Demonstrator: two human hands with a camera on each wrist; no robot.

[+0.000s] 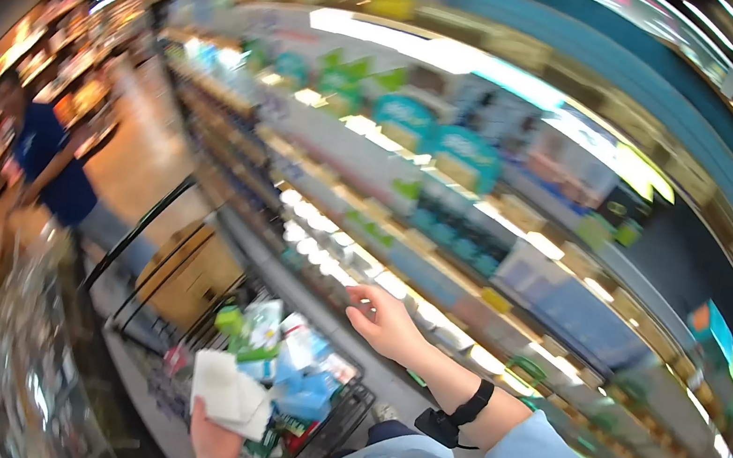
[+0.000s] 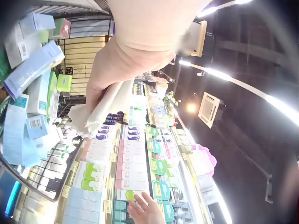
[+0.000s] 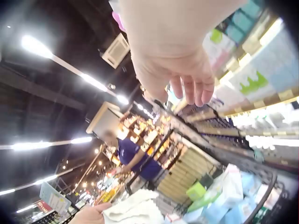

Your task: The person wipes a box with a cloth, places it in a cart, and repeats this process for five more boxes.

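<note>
My left hand (image 1: 212, 441) grips a folded white cloth (image 1: 227, 388) beside the cart. In the left wrist view the cloth (image 2: 108, 105) hangs in soft folds from the thumb and fingers. My right hand (image 1: 388, 325) is raised between the cart and the shelves, its fingers loosely bent and holding nothing. The right wrist view shows that hand (image 3: 175, 70) from the wrist side, fingertips hanging down. Below both hands is a black wire shopping cart (image 1: 351, 409), filled with light-blue, white and green boxes (image 2: 35, 70).
Long store shelves (image 1: 446, 203) with boxed goods and price strips run along the right. A cardboard box (image 1: 189, 276) stands beyond the cart's basket. A person in a dark blue shirt (image 1: 59, 164) stands in the aisle at left. Clear-wrapped goods (image 1: 33, 369) line the near left.
</note>
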